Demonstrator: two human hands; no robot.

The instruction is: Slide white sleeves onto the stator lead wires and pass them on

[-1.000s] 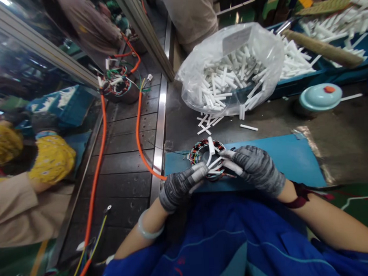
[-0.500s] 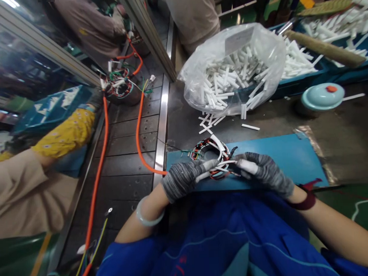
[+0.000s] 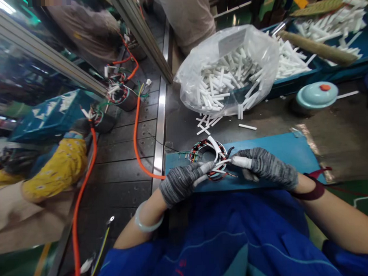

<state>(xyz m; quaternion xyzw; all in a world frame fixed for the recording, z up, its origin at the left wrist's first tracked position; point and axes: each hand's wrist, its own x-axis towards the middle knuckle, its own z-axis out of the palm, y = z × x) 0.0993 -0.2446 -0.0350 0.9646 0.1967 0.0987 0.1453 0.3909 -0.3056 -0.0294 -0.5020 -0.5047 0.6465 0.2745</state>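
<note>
On the blue mat (image 3: pixel 272 148) in front of me stands a round motor stator (image 3: pixel 193 154), its rim wound with red, black and white wires. My left hand (image 3: pixel 184 182), in a grey knit glove with whitish fingertips, pinches a thin white sleeve (image 3: pixel 222 163) over the near side of the stator. At the other end of that sleeve, my right hand (image 3: pixel 264 167), gloved alike, closes thumb and finger on its tip. A thicker white tube (image 3: pixel 214 144) sticks up from the stator. Loose wire ends (image 3: pixel 232 175) lie below my fingers.
A clear plastic bag (image 3: pixel 188 91) of white tubes lies beyond the mat, with blue bins (image 3: pixel 321 76) of more tubes behind. A lidded light-blue container (image 3: pixel 317 95) stands right. Left runs a slatted conveyor (image 3: pixel 120 157) carrying stators and orange cables (image 3: pixel 136 136); a co-worker's yellow sleeve (image 3: pixel 58 166) reaches there.
My hands stay pinched over the stator, with only slight shifts of the fingers. At left, the co-worker's yellow-sleeved arm has drawn down and left, with a stator and its orange cable beside that hand.
</note>
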